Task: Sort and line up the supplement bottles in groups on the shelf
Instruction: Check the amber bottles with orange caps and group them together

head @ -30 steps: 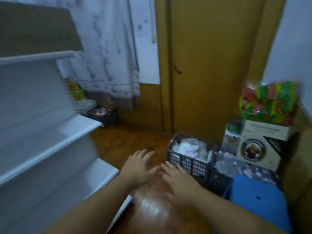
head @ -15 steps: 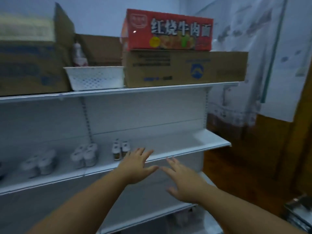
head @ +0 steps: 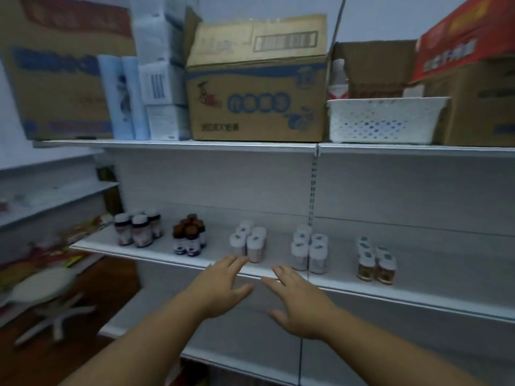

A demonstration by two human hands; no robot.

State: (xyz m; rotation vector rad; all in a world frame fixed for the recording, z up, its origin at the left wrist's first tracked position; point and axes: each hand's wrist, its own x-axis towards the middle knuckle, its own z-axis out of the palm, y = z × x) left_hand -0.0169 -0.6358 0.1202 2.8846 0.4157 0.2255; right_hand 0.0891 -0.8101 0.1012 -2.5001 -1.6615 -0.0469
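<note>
Supplement bottles stand in separate clusters on the white middle shelf (head: 418,288). From left to right: dark bottles with pale labels (head: 138,228), small dark bottles with brown caps (head: 189,235), white-capped bottles (head: 249,242), a second white-capped cluster (head: 309,250), and amber bottles with pale caps (head: 376,260). My left hand (head: 223,285) hovers flat, fingers spread, just in front of the first white-capped cluster. My right hand (head: 298,302) is spread the same way, slightly lower, before the shelf edge. Neither hand holds anything.
The top shelf carries cardboard boxes (head: 256,87), a white perforated basket (head: 384,121), blue rolls (head: 122,98) and a red carton (head: 459,43). A white stool (head: 44,291) stands on the wooden floor at the left. A lower shelf (head: 250,344) lies under my arms.
My view has swung left from the floor crates and door to the shelf, bringing the bottle clusters into sight. Both hands stay spread in front of me, holding nothing.
</note>
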